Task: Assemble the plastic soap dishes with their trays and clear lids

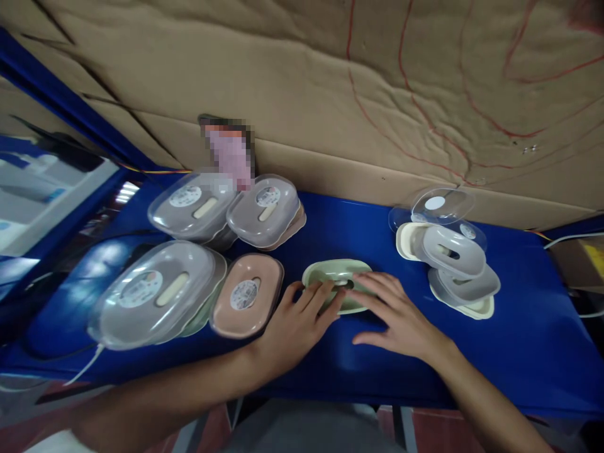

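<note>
An oval light-green plastic tray point(314, 269) with a slot in its middle lies on the blue table in front of me. My left hand point(302, 321) reaches over its left and front side, fingers slightly bent and apart, fingertips by the slot. A small pale piece point(340, 282) shows at the slot, close to those fingertips; whether they press it cannot be made out. My right hand point(401, 314) is open over the tray's right side, its fingers spread and touching the tray, thumb apart toward me. Part of the tray is hidden under both hands.
On the left stand grey lidded boxes point(146, 308) with round labels, and a peach lid point(250, 292) beside my left hand. Stacked grey and cream oval trays point(455, 251) and clear covers point(443, 204) lie at the right. Cardboard point(302, 82) closes off the back of the blue table point(377, 377).
</note>
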A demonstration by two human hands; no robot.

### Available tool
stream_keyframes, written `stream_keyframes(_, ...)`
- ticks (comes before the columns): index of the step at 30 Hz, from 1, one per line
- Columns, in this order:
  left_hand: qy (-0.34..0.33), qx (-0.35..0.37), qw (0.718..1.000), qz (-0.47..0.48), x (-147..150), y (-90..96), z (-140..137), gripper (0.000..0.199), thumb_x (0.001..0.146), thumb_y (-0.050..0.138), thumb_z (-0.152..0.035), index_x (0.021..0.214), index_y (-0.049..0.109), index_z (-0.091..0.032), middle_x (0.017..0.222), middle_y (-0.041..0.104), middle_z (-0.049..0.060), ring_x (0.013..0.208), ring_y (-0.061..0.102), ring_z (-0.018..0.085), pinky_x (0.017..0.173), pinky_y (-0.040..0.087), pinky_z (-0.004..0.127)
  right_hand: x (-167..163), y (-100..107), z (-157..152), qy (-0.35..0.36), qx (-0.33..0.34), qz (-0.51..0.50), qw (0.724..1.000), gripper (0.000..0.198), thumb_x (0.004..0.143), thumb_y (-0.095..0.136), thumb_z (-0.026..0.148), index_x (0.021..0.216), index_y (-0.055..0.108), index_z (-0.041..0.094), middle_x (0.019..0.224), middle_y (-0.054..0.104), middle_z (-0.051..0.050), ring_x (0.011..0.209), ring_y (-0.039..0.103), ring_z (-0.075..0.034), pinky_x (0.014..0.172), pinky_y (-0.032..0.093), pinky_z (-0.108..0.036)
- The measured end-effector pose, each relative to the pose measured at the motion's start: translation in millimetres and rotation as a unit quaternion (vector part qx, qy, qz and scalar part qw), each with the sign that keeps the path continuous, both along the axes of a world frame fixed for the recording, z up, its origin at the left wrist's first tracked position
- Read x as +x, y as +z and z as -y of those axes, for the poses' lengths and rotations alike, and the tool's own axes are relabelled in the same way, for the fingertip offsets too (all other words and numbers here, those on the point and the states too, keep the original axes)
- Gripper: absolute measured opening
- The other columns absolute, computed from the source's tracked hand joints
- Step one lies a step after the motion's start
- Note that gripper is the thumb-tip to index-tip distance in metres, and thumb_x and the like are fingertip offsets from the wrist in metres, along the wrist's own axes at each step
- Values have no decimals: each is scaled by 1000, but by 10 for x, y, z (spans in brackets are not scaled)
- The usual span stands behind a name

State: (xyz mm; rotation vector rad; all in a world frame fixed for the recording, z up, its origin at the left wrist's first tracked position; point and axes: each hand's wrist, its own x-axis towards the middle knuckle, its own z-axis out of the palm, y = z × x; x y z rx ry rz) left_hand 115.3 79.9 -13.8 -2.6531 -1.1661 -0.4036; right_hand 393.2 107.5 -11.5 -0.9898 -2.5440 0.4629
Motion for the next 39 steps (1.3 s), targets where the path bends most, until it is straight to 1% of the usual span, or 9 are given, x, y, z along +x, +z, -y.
stream_keyframes(3, -2, 10, 1000, 13, 5, -11, 13, 34, 106, 60, -27, 138, 67, -18, 138, 70, 14, 115, 68, 26, 93, 52, 40, -139, -33, 23, 32, 60, 14, 998, 52, 104, 65, 30, 155, 55, 27, 150, 66, -10, 147, 55, -27, 126, 40, -55)
stream_keyframes(6, -5, -1, 1000, 10, 5, -27, 31, 39, 104, 59, -19, 142, 64, -17, 147, 65, 15, 125, 65, 30, 98, 52, 42, -143, -50, 9, 13, 91, -26, 995, 50, 105, 59, 16, 152, 58, 32, 140, 73, -5, 139, 63, -23, 126, 43, -52)
stream_keyframes(13, 14, -14, 999, 39, 29, -45, 1, 45, 101, 51, -13, 145, 60, -13, 151, 61, 19, 142, 56, 35, 112, 49, 50, -129, -105, -51, -5, 86, -57, 995, 52, 103, 63, 17, 152, 58, 34, 134, 76, -4, 130, 69, -24, 123, 48, -53)
stream_keyframes(17, 18, -51, 998, 35, 10, -2, -16, 51, 98, 50, -10, 148, 58, -18, 154, 59, 15, 145, 54, 33, 116, 47, 51, -125, -132, -48, -8, 79, -59, 995, 50, 102, 66, 18, 150, 61, 31, 135, 76, -6, 132, 68, -25, 121, 51, -53)
stream_keyframes(21, 12, -89, 996, -2, -24, 63, 8, 53, 101, 52, -18, 154, 54, -22, 160, 55, 12, 148, 50, 33, 117, 46, 52, -82, -180, 6, -18, 64, -39, 997, 52, 98, 73, 25, 149, 62, 27, 147, 68, -10, 143, 59, -30, 118, 55, -51)
stream_keyframes(25, 22, -101, 995, -16, -10, 71, 41, 49, 103, 56, -21, 151, 56, -23, 160, 54, 13, 147, 51, 33, 113, 48, 50, -77, -221, 41, -37, 45, -14, 998, 56, 100, 71, 32, 154, 57, 29, 163, 53, -11, 155, 46, -34, 120, 53, -56)
stream_keyframes(31, 15, -94, 995, -4, 19, 1, 5, 47, 102, 60, -18, 149, 58, -20, 152, 61, 14, 139, 59, 33, 104, 53, 47, -126, -212, -4, -25, 31, 0, 999, 63, 102, 68, 27, 162, 47, 30, 167, 47, -8, 161, 35, -32, 127, 45, -57)
stream_keyframes(34, 7, -88, 996, 4, 14, -3, -28, 47, 103, 58, -17, 150, 58, -18, 151, 63, 14, 137, 59, 33, 103, 52, 48, -139, -194, -29, -27, 35, -3, 999, 62, 101, 69, 24, 160, 50, 31, 168, 47, -8, 159, 38, -31, 126, 47, -54)
stream_keyframes(39, 17, -113, 993, 27, 32, 33, -25, 43, 103, 56, -22, 146, 64, -21, 154, 61, 11, 141, 55, 31, 110, 45, 48, -131, -139, -62, -27, 39, 8, 999, 57, 102, 66, 22, 157, 56, 34, 165, 51, -7, 152, 49, -31, 120, 53, -52)
